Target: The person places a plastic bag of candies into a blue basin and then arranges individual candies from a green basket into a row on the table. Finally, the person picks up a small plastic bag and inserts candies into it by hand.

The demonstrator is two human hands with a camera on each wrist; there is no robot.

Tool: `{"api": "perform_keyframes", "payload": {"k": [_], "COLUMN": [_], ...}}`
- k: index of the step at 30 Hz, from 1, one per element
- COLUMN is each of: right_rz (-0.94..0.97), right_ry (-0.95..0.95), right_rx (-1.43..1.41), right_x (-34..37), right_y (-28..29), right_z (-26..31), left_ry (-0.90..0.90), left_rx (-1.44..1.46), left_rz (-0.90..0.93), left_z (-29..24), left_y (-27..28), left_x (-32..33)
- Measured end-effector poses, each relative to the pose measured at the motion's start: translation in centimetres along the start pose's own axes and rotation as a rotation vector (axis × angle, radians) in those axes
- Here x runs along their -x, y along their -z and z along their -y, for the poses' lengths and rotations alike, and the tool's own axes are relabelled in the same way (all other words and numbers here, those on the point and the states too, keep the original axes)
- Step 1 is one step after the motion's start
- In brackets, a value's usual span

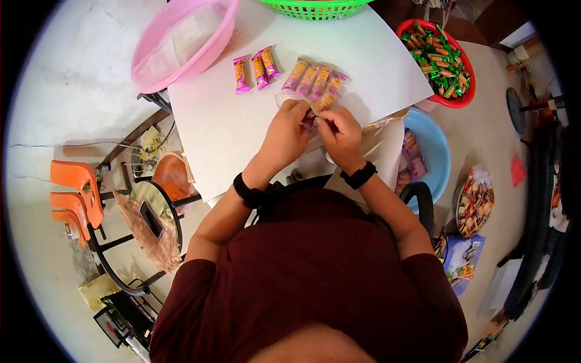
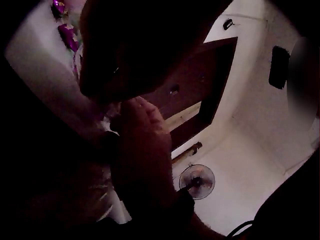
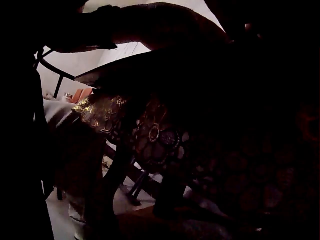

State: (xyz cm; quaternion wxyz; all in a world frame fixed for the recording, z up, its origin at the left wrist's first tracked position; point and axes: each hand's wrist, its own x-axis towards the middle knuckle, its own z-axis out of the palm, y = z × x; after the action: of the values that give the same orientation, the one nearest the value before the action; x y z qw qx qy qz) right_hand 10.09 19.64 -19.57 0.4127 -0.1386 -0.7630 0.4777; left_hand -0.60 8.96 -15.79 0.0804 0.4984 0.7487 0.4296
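From my station I look down past the dark red shirt (image 1: pixel 315 260) to two bare hands meeting over the near, right-hand part of the white table (image 1: pixel 212 133). The left hand (image 1: pixel 287 133) has its fingers curled in, pinching the near end of a clear bag (image 1: pixel 314 78); the right hand (image 1: pixel 343 139) pinches that same end between thumb and fingers, just beside the left. Both wrist views are too dark for me to make out the exact fingertip contact.

The bag lies flat beyond the knuckles, towards the right edge, with pink-and-yellow packets side by side inside. I judge the step to be gathering or closing its mouth. I would anchor one side with the left hand and work the right along the film in small pinches, pressing trapped air out first, and pull sideways rather than up, so that the thin plastic doesn't tear and the row stays straight. A packet near the fingers could get caught in the closure, so I would nudge it inwards first.

Left of the bag, three loose packets (image 1: pixel 260 69) lie apart from it. Farther off, a pink basin (image 1: pixel 216 51) stands at the far left corner and a green basket (image 1: pixel 321 11) at the far edge.
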Motion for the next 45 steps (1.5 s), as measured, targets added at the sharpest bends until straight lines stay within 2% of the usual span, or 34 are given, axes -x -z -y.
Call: {"api": "perform_keyframes", "payload": {"k": [3, 6, 9, 12, 15, 18, 20, 23, 27, 31, 37, 45], "right_rz": [0.007, -0.003, 0.006, 0.024, 0.023, 0.027, 0.021, 0.033, 0.024, 0.029, 0.046, 0.062], "right_ry": [-0.010, -0.004, -0.019, -0.010, 0.002, 0.017, 0.044, -0.024, 0.016, 0.021, -0.010, -0.041], "right_rx": [-0.010, -0.031, -0.051, -0.025, -0.026, -0.021, -0.012, -0.048, -0.021, -0.001, 0.019, 0.048], "right_x": [0.0, 0.2, 0.1, 0.1, 0.1, 0.2, 0.2, 0.1, 0.1, 0.1, -0.1, 0.2], "right_y": [0.0, -0.1, 0.1, 0.4, 0.4, 0.4, 0.4, 0.4, 0.4, 0.3, 0.5, 0.3], "right_z": [-0.1, -0.6, -0.1, -0.1, -0.2, -0.5, -0.6, -0.2, -0.4, -0.5, 0.0, -0.5], "left_ry": [-0.014, -0.123, -0.069, -0.253, -0.413, -0.419, -0.420, -0.401, -0.354, -0.384, -0.372, -0.389], "left_rx": [-0.024, -0.230, -0.423, -0.540, -0.552, -0.525, -0.519, -0.495, -0.483, -0.428, -0.440, -0.356], "left_rz": [0.045, 0.099, 0.110, -0.055, -0.088, 0.055, 0.060, 0.060, 0.059, 0.004, 0.019, 0.063], "left_z": [0.8, 0.9, 0.4, -0.7, -0.2, 1.2, 1.4, 1.5, 1.7, 1.8, 1.8, 0.7], "left_y": [0.2, 0.7, 1.1, 1.7, 1.8, 1.9, 1.6, 1.0, 0.2, -0.1, -0.2, 2.3], "left_x": [0.2, -0.2, -1.0, -2.5, -4.0, -4.7, -5.1, -5.2, -5.1, -4.9, -4.8, -3.4]}}
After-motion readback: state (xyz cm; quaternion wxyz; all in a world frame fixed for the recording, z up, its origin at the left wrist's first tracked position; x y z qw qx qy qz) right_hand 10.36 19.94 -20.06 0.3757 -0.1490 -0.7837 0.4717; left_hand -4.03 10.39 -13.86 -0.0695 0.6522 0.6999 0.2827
